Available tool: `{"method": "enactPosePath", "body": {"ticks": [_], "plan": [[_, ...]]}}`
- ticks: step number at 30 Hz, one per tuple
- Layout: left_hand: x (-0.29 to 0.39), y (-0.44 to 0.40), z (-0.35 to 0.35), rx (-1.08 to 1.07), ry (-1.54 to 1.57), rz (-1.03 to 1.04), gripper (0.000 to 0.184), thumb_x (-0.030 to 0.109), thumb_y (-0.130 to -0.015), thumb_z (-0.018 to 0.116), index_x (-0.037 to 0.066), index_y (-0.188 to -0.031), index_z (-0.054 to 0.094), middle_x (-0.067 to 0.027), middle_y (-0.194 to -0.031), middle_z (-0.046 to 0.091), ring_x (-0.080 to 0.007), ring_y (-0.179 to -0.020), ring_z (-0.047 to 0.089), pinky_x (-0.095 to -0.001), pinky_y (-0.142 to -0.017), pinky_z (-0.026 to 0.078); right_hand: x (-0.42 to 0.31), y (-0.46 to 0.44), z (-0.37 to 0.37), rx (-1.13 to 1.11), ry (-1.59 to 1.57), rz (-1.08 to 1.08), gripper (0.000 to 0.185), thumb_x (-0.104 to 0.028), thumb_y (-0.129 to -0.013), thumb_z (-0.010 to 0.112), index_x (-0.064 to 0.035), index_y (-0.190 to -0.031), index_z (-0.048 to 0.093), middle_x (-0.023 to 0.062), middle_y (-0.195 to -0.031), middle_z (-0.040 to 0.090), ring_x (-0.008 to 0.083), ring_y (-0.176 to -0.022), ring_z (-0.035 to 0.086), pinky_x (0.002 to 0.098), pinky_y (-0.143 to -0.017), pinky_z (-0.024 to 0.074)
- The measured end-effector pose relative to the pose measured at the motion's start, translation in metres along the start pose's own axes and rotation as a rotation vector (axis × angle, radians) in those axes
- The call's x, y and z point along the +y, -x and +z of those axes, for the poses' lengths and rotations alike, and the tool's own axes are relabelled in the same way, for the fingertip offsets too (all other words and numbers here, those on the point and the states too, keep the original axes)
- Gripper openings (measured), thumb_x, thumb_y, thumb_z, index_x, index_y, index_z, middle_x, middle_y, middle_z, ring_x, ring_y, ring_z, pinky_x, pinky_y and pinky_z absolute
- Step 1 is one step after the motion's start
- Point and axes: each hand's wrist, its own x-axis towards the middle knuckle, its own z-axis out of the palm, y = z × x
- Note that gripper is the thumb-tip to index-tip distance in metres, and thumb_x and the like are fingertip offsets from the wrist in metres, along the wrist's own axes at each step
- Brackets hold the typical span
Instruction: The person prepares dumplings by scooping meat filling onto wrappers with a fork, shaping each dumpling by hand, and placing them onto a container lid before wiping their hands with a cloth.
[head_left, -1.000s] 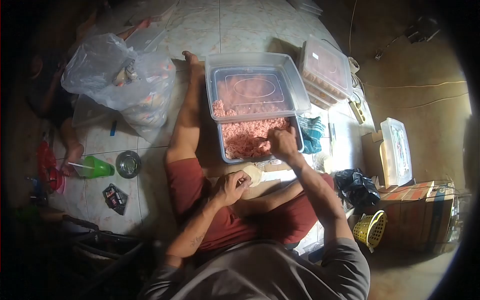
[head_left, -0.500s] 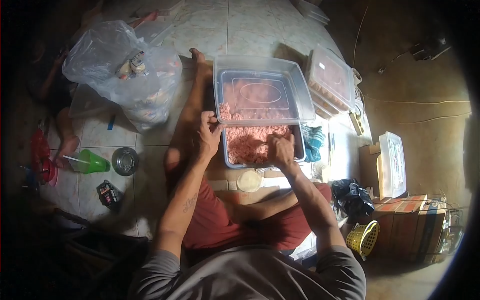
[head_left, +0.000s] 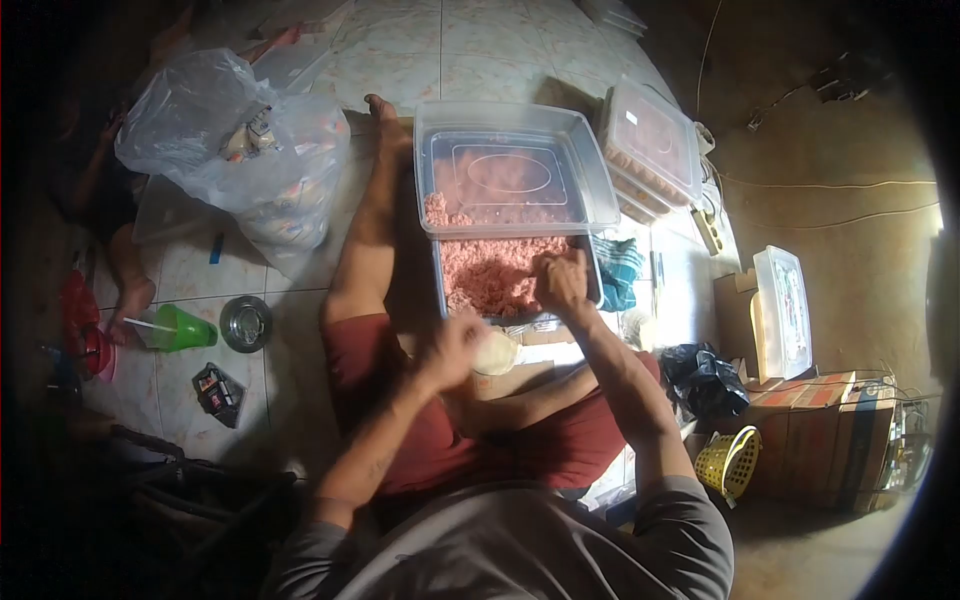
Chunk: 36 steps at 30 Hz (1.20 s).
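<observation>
Right grip [head_left: 563, 283] curled together, anything inside it hidden; pink mixture [head_left: 485, 272] lies beneath and left of it in a tub [head_left: 437, 285]. Left grip [head_left: 456, 346] blurred, cannot tell its state; pale disc [head_left: 498, 353] just to its right.

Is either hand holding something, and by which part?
I can't tell for either. The right hand is curled at the pink mixture, hiding anything inside. The left hand is blurred by the pale round thing, so any hold is unclear.
</observation>
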Motion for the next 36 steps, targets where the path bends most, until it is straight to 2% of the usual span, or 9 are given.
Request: {"method": "enactPosePath", "body": {"ticks": [3,6,11,15,17,22,27,33,36], "plan": [[-0.038,0.028,0.061,-0.215,-0.334,0.166,0.043,0.028,-0.085,0.076,-0.002,-0.114,0.064,-0.0223,-0.103,0.068,-0.0379,-0.099,0.067,-0.0504,-0.084,0.052,-0.035,-0.007,-0.063,-0.181,-0.196,-0.082,0.019,-0.015,-0.089,0.047,-0.0102,-0.080,0.064,0.0142,-0.083,0.068,0.0368,-0.084,0.067,0.0551,-0.086,0.0377],[-0.046,0.015,0.081,-0.326,-0.846,-0.026,0.069,0.035,-0.074,0.086,0.001,-0.125,0.055,-0.0237,-0.124,0.057,-0.0413,-0.108,0.063,-0.0515,-0.086,0.052,-0.011,-0.007,-0.053,0.083,0.045,0.060,0.020,-0.018,-0.088,0.050,-0.0098,-0.081,0.067,0.0138,-0.079,0.070,0.0371,-0.080,0.067,0.0539,-0.086,0.0367],[-0.049,0.007,0.077,-0.464,-0.980,0.152,0.059,0.037,-0.082,0.079,0.002,-0.123,0.057,-0.0228,-0.123,0.059,-0.0399,-0.106,0.066,-0.0523,-0.087,0.053,-0.039,0.008,-0.071,-0.160,-0.129,-0.001,0.020,-0.017,-0.093,0.053,-0.0090,-0.087,0.071,0.0175,-0.082,0.071,0.0356,-0.077,0.068,0.0539,-0.091,0.0412],[-0.072,0.017,0.077,-0.505,-0.848,0.030,0.025,0.020,-0.096,0.059,0.005,-0.114,0.065,-0.0205,-0.108,0.069,-0.0405,-0.094,0.069,-0.0503,-0.082,0.054,-0.034,0.025,-0.094,-0.209,-0.588,0.263,0.021,-0.021,-0.090,0.066,-0.0027,-0.098,0.073,0.0163,-0.082,0.070,0.0283,-0.079,0.068,0.0351,-0.071,0.0507],[-0.086,0.023,0.074,-0.204,-0.456,0.195,0.022,0.018,-0.095,0.058,0.002,-0.105,0.069,-0.0224,-0.102,0.070,-0.0408,-0.091,0.069,-0.0513,-0.077,0.052,-0.027,0.040,-0.092,-0.016,-0.819,0.236,0.027,-0.024,-0.089,0.064,0.0024,-0.090,0.070,0.0181,-0.072,0.066,0.0262,-0.069,0.065,0.0397,-0.070,0.0503],[0.010,0.018,0.028,-0.218,-0.050,0.031,0.022,0.016,-0.090,0.070,-0.003,-0.096,0.064,-0.0187,-0.090,0.068,-0.0276,-0.082,0.069,-0.0359,-0.076,0.054,-0.031,0.075,-0.101,-0.013,-1.118,0.453,0.015,-0.012,-0.098,0.064,0.0021,-0.098,0.062,0.0027,-0.081,0.062,0.0126,-0.070,0.056,0.0304,-0.064,0.0448],[0.042,0.009,0.024,0.049,0.771,-0.158,0.036,0.009,-0.086,0.079,0.000,-0.118,0.065,-0.0053,-0.110,0.069,-0.0121,-0.100,0.065,-0.0279,-0.089,0.053,-0.055,0.097,-0.096,0.094,-1.360,0.495,0.009,-0.006,-0.099,0.060,0.0004,-0.104,0.056,0.0005,-0.079,0.056,0.0071,-0.073,0.050,0.0248,-0.064,0.0423],[0.057,-0.016,0.011,0.049,0.974,-0.153,0.046,0.015,-0.097,0.065,0.000,-0.138,0.051,-0.0111,-0.125,0.066,-0.0201,-0.112,0.065,-0.0362,-0.098,0.053,-0.093,0.110,-0.100,0.489,-0.928,0.196,0.013,0.008,-0.092,0.062,-0.0007,-0.099,0.057,0.0071,-0.087,0.056,0.0133,-0.081,0.054,0.0267,-0.067,0.0442],[0.076,-0.017,0.010,-0.059,1.333,-0.191,0.066,0.047,-0.104,0.046,-0.005,-0.146,0.042,-0.0180,-0.143,0.054,-0.0297,-0.135,0.051,-0.0473,-0.115,0.040,-0.115,0.102,-0.085,0.611,-0.696,0.127,0.020,0.013,-0.085,0.061,0.0011,-0.101,0.062,0.0177,-0.094,0.060,0.0350,-0.086,0.060,0.0398,-0.074,0.0492]]}}
